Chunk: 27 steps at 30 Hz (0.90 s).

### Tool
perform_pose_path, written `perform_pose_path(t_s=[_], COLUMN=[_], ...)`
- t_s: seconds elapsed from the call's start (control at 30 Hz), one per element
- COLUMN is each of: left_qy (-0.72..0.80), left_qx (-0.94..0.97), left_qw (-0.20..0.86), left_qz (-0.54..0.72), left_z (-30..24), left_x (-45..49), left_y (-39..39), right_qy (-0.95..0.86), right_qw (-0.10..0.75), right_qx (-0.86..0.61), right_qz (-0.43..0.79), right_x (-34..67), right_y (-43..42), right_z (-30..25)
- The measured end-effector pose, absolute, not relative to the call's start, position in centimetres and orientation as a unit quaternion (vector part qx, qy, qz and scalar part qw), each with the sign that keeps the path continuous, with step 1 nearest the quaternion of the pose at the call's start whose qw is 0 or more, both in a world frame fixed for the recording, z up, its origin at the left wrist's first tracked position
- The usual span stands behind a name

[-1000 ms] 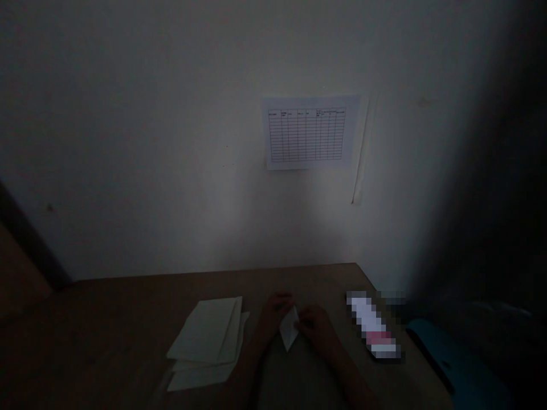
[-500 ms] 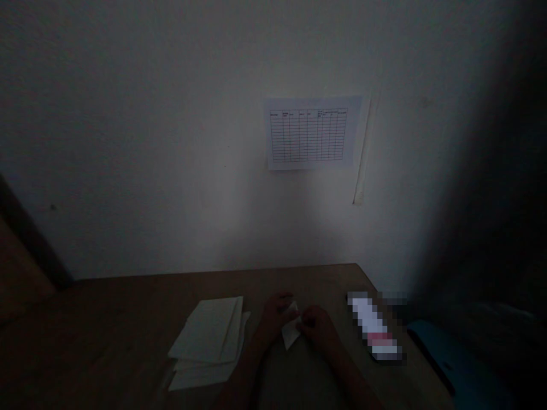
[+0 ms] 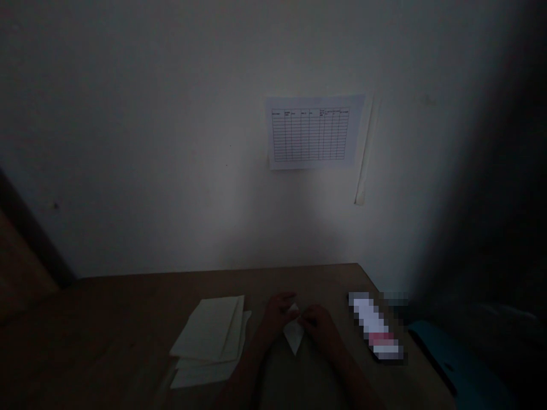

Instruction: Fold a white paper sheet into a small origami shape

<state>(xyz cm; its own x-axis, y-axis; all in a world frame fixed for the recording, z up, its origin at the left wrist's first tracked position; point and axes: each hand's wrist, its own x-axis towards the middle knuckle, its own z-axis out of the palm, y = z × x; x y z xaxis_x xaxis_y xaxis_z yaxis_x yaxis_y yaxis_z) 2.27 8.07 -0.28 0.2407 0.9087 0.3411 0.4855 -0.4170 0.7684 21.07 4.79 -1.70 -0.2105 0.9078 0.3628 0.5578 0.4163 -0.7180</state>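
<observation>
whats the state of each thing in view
left hand, gripping the top of the paper
right hand, gripping the paper's other side
folded white paper, folded to a point, held between both hands
loose paper sheets, overlapping, lying flat on the table
printed grid sheet, flat on the wall
pixelated object, lying on the table, too blurred to tell

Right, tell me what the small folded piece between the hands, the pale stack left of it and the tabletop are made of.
The small folded piece looks like thin white paper: matte, with crisp creases. The pale stack looks like matte paper too, its sheets thin at the edges. The tabletop looks like brown wood or laminate with a dull finish; the dim light leaves that open.
</observation>
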Motion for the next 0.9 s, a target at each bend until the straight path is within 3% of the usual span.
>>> perform_pose_path(t_s=[0.5,0.9], left_qy=[0.462,0.461], left_qx=[0.776,0.719], left_qw=[0.263,0.278], left_qz=[0.34,0.44], left_z=[-1.0,-0.8], left_x=[2.2,2.7], left_y=[8.7,8.2], right_qy=[-0.726,-0.727], right_qw=[0.405,0.396], right_qx=[-0.495,-0.513], right_qz=[0.254,0.228], right_x=[21.2,21.1], right_y=[5.2,5.5], right_z=[-2.0,-2.4])
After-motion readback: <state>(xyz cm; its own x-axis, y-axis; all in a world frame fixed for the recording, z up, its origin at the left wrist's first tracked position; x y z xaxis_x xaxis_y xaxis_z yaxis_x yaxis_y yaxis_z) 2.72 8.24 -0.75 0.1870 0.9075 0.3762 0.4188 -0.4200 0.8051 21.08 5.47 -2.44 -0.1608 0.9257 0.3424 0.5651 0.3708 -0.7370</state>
